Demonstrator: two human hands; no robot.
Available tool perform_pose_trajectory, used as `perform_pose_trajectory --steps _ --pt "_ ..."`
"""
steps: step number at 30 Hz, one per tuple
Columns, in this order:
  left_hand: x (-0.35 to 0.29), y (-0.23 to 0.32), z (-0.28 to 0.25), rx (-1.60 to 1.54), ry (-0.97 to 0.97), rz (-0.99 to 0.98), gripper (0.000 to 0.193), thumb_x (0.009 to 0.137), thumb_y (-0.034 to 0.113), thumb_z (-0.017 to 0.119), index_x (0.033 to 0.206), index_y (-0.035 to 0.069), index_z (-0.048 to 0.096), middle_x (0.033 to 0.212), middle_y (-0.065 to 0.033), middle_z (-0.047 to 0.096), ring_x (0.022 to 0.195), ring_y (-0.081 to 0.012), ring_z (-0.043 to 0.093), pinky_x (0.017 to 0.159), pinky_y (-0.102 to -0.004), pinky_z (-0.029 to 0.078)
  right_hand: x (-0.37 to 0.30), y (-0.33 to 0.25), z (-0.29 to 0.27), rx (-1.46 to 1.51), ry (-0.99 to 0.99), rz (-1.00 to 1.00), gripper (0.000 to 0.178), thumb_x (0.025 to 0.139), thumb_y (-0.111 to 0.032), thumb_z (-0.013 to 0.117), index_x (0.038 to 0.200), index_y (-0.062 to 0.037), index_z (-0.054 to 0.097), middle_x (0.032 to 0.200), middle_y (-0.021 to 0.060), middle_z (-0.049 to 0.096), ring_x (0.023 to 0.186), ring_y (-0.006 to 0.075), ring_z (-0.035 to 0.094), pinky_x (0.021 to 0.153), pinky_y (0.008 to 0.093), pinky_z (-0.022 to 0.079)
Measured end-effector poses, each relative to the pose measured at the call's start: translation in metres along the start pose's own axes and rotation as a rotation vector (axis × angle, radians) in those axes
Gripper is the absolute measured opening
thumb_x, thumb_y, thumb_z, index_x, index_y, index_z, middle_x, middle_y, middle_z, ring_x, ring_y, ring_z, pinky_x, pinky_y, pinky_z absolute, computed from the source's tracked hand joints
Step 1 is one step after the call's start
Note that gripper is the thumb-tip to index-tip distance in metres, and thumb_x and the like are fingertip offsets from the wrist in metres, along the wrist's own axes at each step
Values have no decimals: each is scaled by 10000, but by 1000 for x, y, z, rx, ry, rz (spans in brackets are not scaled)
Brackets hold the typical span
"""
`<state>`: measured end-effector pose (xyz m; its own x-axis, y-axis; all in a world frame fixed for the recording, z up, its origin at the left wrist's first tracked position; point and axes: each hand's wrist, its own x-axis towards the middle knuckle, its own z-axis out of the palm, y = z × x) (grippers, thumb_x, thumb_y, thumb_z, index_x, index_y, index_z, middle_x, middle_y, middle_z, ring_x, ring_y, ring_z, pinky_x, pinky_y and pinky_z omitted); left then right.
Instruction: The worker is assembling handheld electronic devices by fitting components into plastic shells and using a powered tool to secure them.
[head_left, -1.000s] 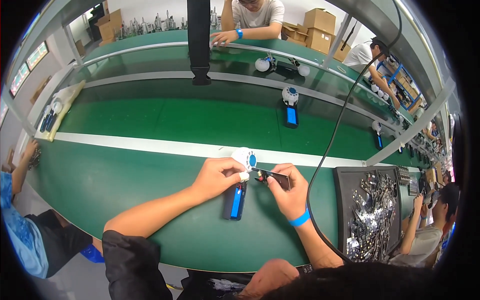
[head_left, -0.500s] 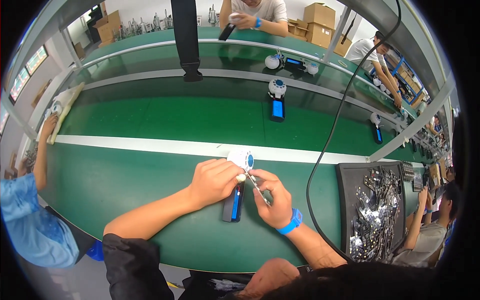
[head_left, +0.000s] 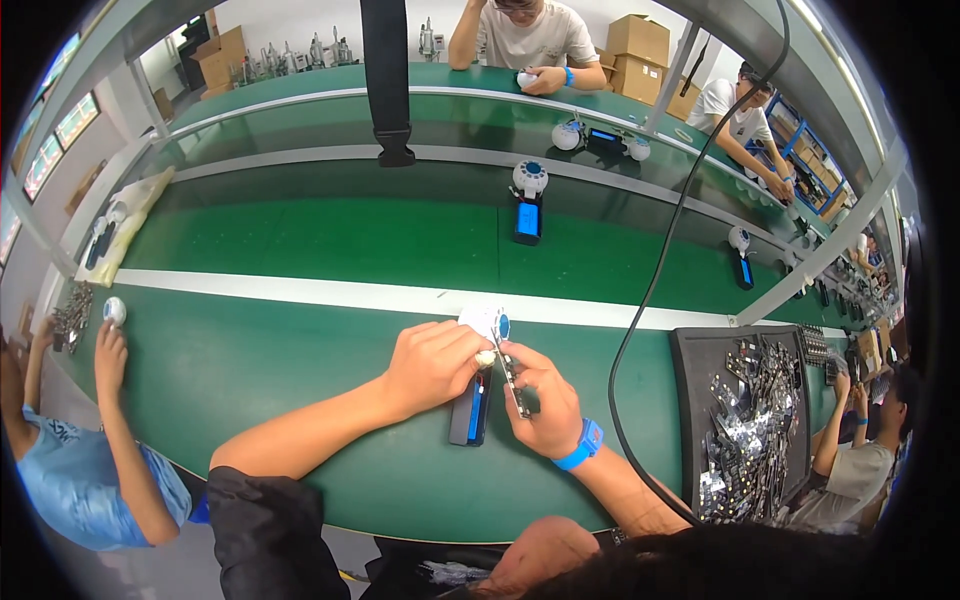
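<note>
A white round-headed device [head_left: 478, 319] with a blue disc on its side lies on the green bench in front of me, its black body [head_left: 468, 425] with a blue panel pointing toward me. My left hand [head_left: 432, 365] is closed over the device where head meets body, fingertips pinching a small cream-coloured part [head_left: 486, 358]. Between thumb and fingers of my right hand [head_left: 548, 408], a narrow circuit board [head_left: 518, 393] is held upright on edge, its upper end close to the cream-coloured part. My fingers partly hide where they meet.
A black tray [head_left: 688, 440] heaped with circuit boards stands at right. A black cable [head_left: 640, 310] hangs across between it and my right arm. Similar devices [head_left: 528, 205] sit on the conveyor beyond the white strip. At left, a co-worker's hand [head_left: 111, 358] is by a white round part [head_left: 115, 311].
The circuit board in my right hand has turned more upright. The view has shifted slightly. Devices on the conveyor appear further left. The left co-worker's hand has moved from the conveyor's side to the bench.
</note>
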<state>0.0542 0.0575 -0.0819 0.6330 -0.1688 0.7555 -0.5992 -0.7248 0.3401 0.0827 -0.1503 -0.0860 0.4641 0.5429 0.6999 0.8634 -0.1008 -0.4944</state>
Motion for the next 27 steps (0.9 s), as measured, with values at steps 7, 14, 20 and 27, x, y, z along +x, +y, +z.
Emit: perform_pose_trajectory --steps 7,14,20,27 --pt "-1 8 1 0 7 -48 107 783 38 716 812 85 624 702 -49 616 602 -251 594 559 -372 472 0 -2 -2 -55 -17 -87 334 745 134 696 973 -9 497 1298 284 627 1121 438 676 916 418 577" --pt "0 9 -1 30 13 -26 126 774 32 723 875 89 674 691 -47 618 599 -249 591 576 -373 464 4 -1 -13 23 -45 -21 293 767 108 687 962 -14 505 1256 266 656 1101 420 689 900 408 574" --pt "2 9 -5 60 -14 -13 223 746 8 739 956 82 724 698 -56 632 616 -252 590 587 -372 465 5 -1 -12 174 -43 45 243 807 97 653 964 -16 507 1215 245 673 1048 413 699 879 389 572" --pt "39 17 -1 198 -150 177 187 774 103 712 954 59 725 735 -94 653 726 -283 646 664 -373 508 0 24 -26 607 -27 303 198 853 81 627 967 -9 493 1220 220 677 1079 357 695 945 383 546"
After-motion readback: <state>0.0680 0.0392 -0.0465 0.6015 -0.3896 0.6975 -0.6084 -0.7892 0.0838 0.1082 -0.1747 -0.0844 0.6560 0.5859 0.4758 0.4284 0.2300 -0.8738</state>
